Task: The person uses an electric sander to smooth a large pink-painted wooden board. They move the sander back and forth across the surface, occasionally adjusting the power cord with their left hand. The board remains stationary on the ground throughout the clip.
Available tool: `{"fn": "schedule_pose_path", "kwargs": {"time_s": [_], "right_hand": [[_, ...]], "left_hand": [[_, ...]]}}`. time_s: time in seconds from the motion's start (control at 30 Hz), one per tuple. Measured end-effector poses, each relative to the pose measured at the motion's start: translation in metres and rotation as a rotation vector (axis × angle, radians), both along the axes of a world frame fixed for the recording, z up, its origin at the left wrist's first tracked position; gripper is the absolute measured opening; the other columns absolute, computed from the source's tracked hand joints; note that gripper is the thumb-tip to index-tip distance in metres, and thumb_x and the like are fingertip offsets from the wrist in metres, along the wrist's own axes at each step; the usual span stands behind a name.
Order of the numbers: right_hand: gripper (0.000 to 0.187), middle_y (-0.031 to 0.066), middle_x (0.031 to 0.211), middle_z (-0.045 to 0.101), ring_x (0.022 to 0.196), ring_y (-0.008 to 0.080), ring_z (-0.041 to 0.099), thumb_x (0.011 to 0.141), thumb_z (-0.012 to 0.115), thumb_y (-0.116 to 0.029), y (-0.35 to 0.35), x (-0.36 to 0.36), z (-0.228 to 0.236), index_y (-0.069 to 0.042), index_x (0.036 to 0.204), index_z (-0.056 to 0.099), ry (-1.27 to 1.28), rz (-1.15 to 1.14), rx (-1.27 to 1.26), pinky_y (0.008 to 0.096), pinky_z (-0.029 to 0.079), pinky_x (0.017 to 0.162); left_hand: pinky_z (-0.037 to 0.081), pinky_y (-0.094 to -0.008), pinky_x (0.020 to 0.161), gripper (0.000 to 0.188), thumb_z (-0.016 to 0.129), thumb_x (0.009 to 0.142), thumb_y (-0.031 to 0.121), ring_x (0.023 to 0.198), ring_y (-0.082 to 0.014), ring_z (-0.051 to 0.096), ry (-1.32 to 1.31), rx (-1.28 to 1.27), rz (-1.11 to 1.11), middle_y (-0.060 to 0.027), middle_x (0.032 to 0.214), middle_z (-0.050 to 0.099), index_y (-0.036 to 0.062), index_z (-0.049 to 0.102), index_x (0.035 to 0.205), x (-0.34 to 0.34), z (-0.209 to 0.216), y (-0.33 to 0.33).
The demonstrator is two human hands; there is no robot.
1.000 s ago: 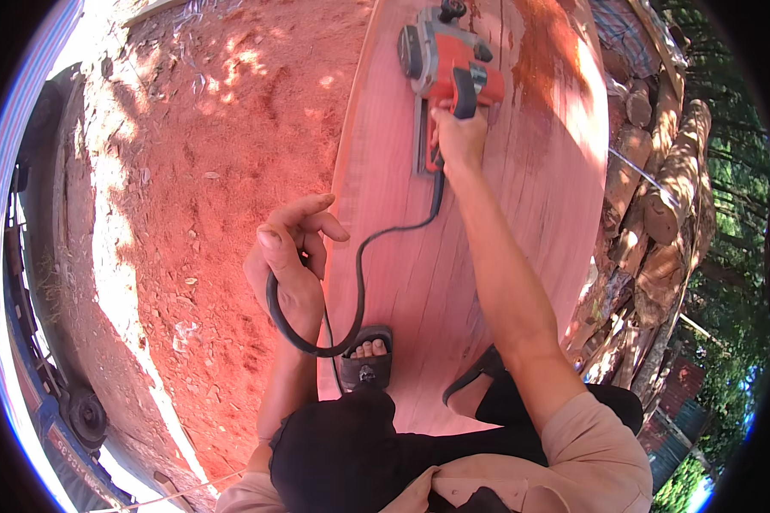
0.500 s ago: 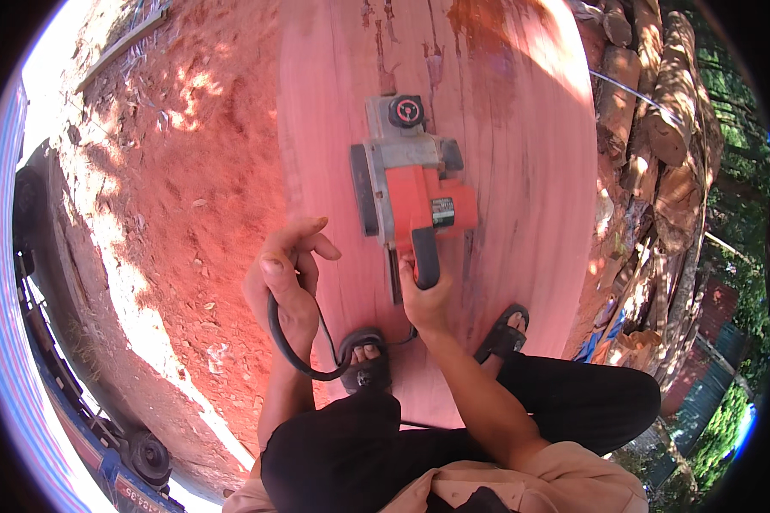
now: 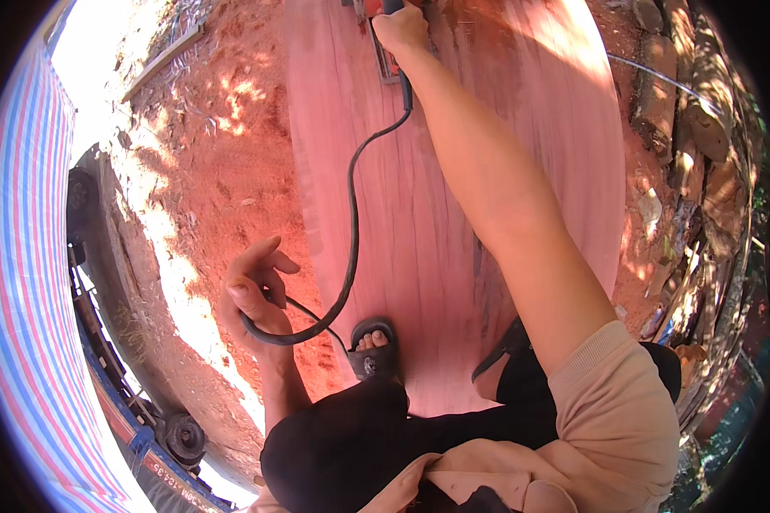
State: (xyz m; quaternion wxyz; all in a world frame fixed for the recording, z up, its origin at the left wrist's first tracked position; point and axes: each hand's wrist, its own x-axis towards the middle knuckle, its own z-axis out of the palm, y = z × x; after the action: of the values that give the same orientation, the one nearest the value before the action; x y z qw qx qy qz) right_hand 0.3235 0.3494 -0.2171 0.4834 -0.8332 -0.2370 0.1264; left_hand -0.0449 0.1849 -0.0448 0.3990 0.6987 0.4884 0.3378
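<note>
Far out in front of me, my right hand (image 3: 402,30) is wrapped round the rear handle of an electric hand planer (image 3: 387,61). The top edge of the view cuts off most of the tool. It rests on a wide reddish wooden slab (image 3: 436,214). A black power cord (image 3: 352,218) trails from the planer back over the slab in a curve. My left hand (image 3: 261,286), raised beside the slab's left edge, holds this cord in a loose loop, its fingers bent. How firmly it grips is hard to see.
My sandalled left foot (image 3: 373,346) stands on the slab's near part; the right sandal (image 3: 500,350) is partly covered. Logs (image 3: 659,103) lie along the right. Red soil (image 3: 257,171) borders the left, with a striped sheet (image 3: 30,256) and a vehicle wheel (image 3: 182,436) beyond.
My right hand has pushed the planer far forward along the slab, to the top edge of the view. The cord has stretched out behind it. My left hand still carries the cord.
</note>
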Motion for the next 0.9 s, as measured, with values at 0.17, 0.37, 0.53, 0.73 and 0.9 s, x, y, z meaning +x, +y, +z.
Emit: {"fn": "schedule_pose_path", "kwargs": {"time_s": [0.17, 0.37, 0.53, 0.73, 0.9], "right_hand": [[0.025, 0.0204, 0.102, 0.079, 0.101, 0.0413, 0.075, 0.083, 0.072, -0.025, -0.058, -0.024, 0.000, -0.009, 0.102, 0.077, 0.141, 0.018, -0.059, 0.0501, 0.058, 0.089], [0.016, 0.0228, 0.085, 0.073, 0.084, 0.0391, 0.075, 0.093, 0.076, -0.015, -0.317, -0.175, 0.007, -0.003, 0.103, 0.072, 0.238, -0.020, -0.054, 0.0432, 0.055, 0.070], [0.028, 0.0211, 0.085, 0.072, 0.083, 0.0381, 0.076, 0.092, 0.079, -0.014, -0.436, -0.242, 0.021, -0.002, 0.116, 0.071, 0.391, 0.026, 0.008, 0.0434, 0.056, 0.070], [0.026, 0.0267, 0.085, 0.072, 0.084, 0.0492, 0.071, 0.089, 0.075, -0.016, -0.392, -0.226, 0.011, -0.004, 0.112, 0.073, 0.445, 0.055, -0.030, 0.0544, 0.056, 0.072], [0.028, 0.0281, 0.090, 0.073, 0.086, 0.0502, 0.071, 0.084, 0.072, -0.013, -0.285, -0.156, 0.002, -0.007, 0.112, 0.072, 0.374, 0.024, -0.009, 0.0602, 0.055, 0.075]], "left_hand": [[0.031, -0.0229, 0.049, 0.073, 0.036, 0.113, 0.061, 0.053, -0.0037, 0.043, 0.046, 0.050, -0.030, -0.0068, 0.079, 0.072, -0.0012, 0.074, 0.115, -0.005, 0.019, -0.008], [0.037, -0.0265, 0.054, 0.069, 0.041, 0.113, 0.058, 0.058, -0.0080, 0.051, 0.208, -0.133, -0.191, -0.0056, 0.080, 0.072, -0.0018, 0.075, 0.113, 0.009, 0.022, -0.016], [0.042, -0.0292, 0.060, 0.073, 0.042, 0.111, 0.063, 0.065, -0.0105, 0.056, 0.371, -0.090, -0.315, -0.0050, 0.082, 0.072, -0.0017, 0.076, 0.114, 0.034, 0.028, -0.018], [0.049, -0.0307, 0.063, 0.066, 0.051, 0.110, 0.058, 0.069, -0.0128, 0.063, 0.403, -0.291, -0.433, -0.0060, 0.080, 0.070, -0.0025, 0.075, 0.114, 0.079, 0.044, -0.010], [0.034, -0.0247, 0.053, 0.065, 0.047, 0.113, 0.056, 0.058, -0.0043, 0.046, 0.248, -0.421, -0.417, -0.0016, 0.078, 0.067, -0.0039, 0.073, 0.118, 0.106, 0.073, 0.010]]}}
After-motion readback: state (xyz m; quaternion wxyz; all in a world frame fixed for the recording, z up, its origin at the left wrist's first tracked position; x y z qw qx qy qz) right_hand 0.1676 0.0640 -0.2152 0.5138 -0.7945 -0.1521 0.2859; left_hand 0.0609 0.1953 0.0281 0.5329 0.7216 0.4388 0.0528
